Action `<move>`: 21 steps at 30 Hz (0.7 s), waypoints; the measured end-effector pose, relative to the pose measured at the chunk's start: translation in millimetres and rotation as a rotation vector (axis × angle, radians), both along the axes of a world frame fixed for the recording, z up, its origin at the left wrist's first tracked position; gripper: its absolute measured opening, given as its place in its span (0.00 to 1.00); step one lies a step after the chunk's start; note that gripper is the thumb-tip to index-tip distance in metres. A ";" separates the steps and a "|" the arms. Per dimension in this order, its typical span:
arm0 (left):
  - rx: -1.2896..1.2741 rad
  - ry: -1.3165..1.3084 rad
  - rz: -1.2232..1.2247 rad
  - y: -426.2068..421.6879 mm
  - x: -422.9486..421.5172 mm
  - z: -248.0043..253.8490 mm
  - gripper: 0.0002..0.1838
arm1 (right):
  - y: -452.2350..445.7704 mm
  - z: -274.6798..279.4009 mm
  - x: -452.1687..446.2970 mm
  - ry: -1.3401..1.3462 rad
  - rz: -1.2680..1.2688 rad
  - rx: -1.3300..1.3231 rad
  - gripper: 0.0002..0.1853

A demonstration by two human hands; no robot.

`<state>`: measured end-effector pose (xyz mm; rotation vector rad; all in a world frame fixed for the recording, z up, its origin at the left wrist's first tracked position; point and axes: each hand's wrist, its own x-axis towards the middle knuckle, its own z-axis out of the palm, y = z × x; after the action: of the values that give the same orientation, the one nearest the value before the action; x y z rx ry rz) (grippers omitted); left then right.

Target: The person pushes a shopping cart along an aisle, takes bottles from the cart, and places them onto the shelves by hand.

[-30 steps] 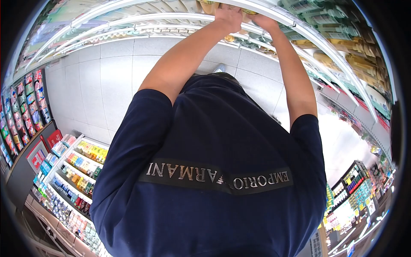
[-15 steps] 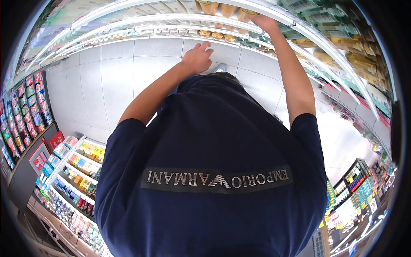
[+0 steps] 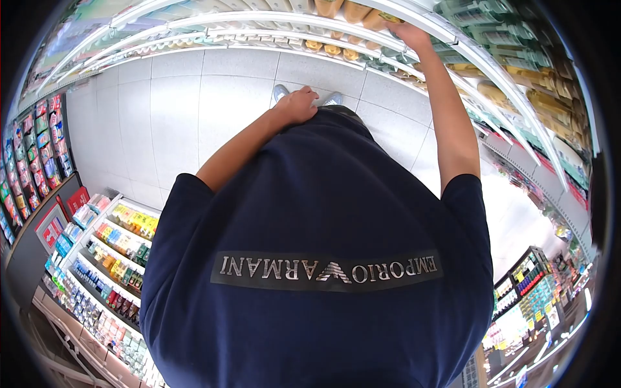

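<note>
My right hand (image 3: 406, 32) reaches to the upper shelf and touches one of several golden-brown bottles (image 3: 356, 11); its fingers are partly hidden and their grip is unclear. My left hand (image 3: 300, 105) is in front of my waist, above the floor, with loosely curled fingers and nothing visible in it. It is apart from the shelf. Pale packages (image 3: 275, 6) line the shelf to the left of the golden-brown bottles, and green bottles (image 3: 472, 22) are to the right.
White shelf edges (image 3: 259, 18) curve across the top. My shoes (image 3: 333, 98) stand on the tiled floor (image 3: 168, 97). A rack of colourful packets (image 3: 39, 155) and a stocked shelf unit (image 3: 113, 258) are at the left; another display (image 3: 530, 278) is at the lower right.
My left hand has left the golden-brown bottles and come down and back toward my waist. My right hand stays at the upper shelf. Both shoes now show.
</note>
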<state>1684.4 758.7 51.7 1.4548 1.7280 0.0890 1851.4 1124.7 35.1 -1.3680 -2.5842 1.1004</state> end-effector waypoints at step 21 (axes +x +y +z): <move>-0.077 -0.043 0.045 -8.6 -6.3 -15.9 0.20 | -12.6 8.3 5.1 0.213 0.070 0.242 0.34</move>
<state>1678.1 750.2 35.8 1.3498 1.7113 0.0761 1856.5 1112.1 43.4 -1.0560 -2.5255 0.8520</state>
